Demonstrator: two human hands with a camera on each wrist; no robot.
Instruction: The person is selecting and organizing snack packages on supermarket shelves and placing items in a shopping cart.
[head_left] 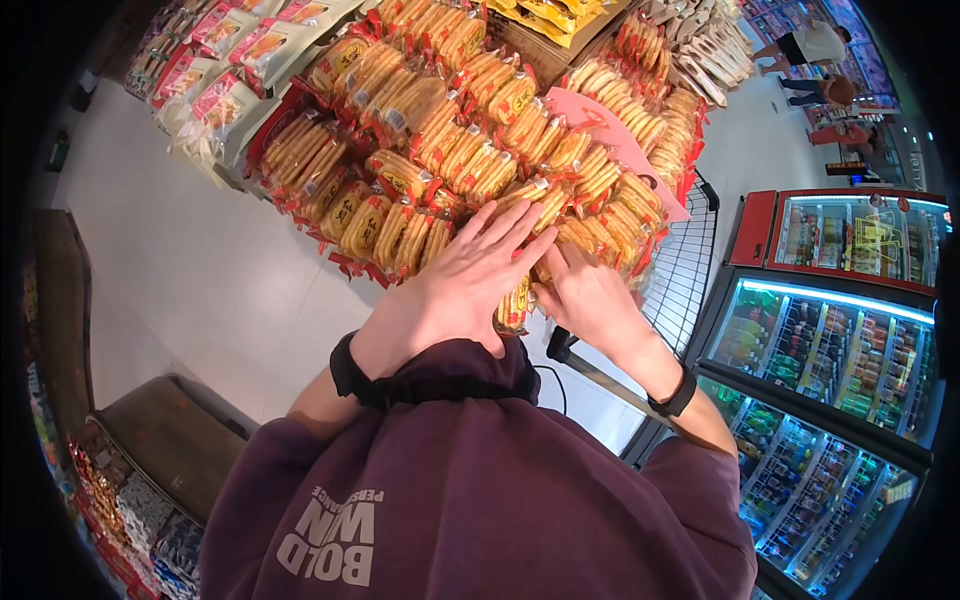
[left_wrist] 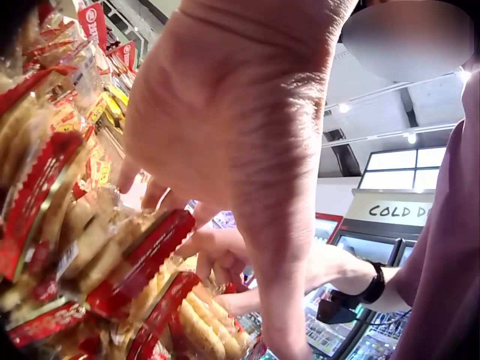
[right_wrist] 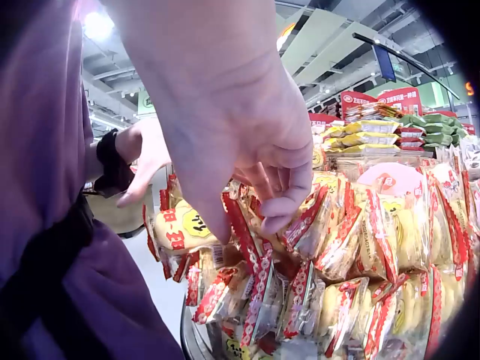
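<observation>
Clear red-edged packets of round golden biscuits (head_left: pixel 460 160) stand packed in rows on a display in the head view. My left hand (head_left: pixel 468 262) lies over the front packets with its fingers straight and spread. Close beside it, my right hand (head_left: pixel 590 300) has curled fingers and pinches the edge of a front biscuit packet (head_left: pixel 513 305). In the right wrist view, the thumb and fingers of the right hand (right_wrist: pixel 240 142) come down around a red wrapper edge (right_wrist: pixel 241 229). The left wrist view shows the left hand (left_wrist: pixel 225 135) above packets, its thumb pointing down.
White-and-pink bags (head_left: pixel 215 110) fill the display's left end. A pink sign (head_left: pixel 625 145) stands among the packets. A wire cart (head_left: pixel 690 270) is right of the display, with drink fridges (head_left: pixel 820 340) beyond. Several people (head_left: pixel 815 45) are at the far right. A brown bench (head_left: pixel 165 430) stands left.
</observation>
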